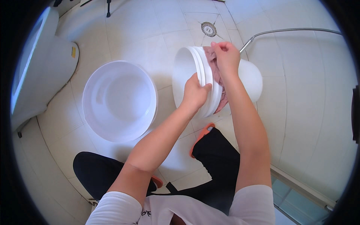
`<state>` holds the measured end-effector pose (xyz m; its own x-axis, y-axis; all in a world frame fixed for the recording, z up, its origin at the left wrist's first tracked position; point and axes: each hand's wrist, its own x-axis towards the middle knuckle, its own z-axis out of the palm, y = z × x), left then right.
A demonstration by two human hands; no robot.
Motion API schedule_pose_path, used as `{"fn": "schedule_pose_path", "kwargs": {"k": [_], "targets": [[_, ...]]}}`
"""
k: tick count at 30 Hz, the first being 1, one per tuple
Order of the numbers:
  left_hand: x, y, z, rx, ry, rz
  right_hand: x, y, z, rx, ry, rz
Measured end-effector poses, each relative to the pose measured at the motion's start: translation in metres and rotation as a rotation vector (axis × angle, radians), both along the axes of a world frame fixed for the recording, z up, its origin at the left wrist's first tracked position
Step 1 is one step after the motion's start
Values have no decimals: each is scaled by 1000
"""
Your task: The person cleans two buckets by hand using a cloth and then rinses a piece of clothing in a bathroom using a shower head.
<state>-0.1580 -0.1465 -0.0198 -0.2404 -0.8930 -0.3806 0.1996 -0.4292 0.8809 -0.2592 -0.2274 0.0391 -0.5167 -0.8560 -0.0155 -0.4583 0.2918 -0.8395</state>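
Observation:
A white plastic bucket is tipped on its side, its mouth turned to the left. My left hand grips its ridged rim, with the thumb on the outside and the fingers reaching over the edge. Against the outer wall just behind the rim lies a crumpled, dull pink cloth. My right hand holds the upper part of this cloth, fingers curled over the bucket's side. My right wrist covers part of the cloth and the bucket's wall. Left of the bucket, a round white basin stands upright on the tiled floor.
A flexible metal hose runs from the right wall to behind my right hand. Beyond the bucket is a round floor drain. A white toilet stands at left. An orange slipper is on my foot near the bucket.

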Motion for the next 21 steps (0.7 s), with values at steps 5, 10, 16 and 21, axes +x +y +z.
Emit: {"fn": "schedule_pose_path", "kwargs": {"k": [5,10,16,21], "targets": [[11,-3,8,-165,-94,66,-31,70,-2,-471,803,565],[29,27,-28,-211,-136,31,1,107,-40,-375,671,512],[41,48,-23,-140,-242,-86,20,84,-41,-404,678,284],[60,74,-54,-202,-182,-80,53,26,-4,83,860,391]]}}
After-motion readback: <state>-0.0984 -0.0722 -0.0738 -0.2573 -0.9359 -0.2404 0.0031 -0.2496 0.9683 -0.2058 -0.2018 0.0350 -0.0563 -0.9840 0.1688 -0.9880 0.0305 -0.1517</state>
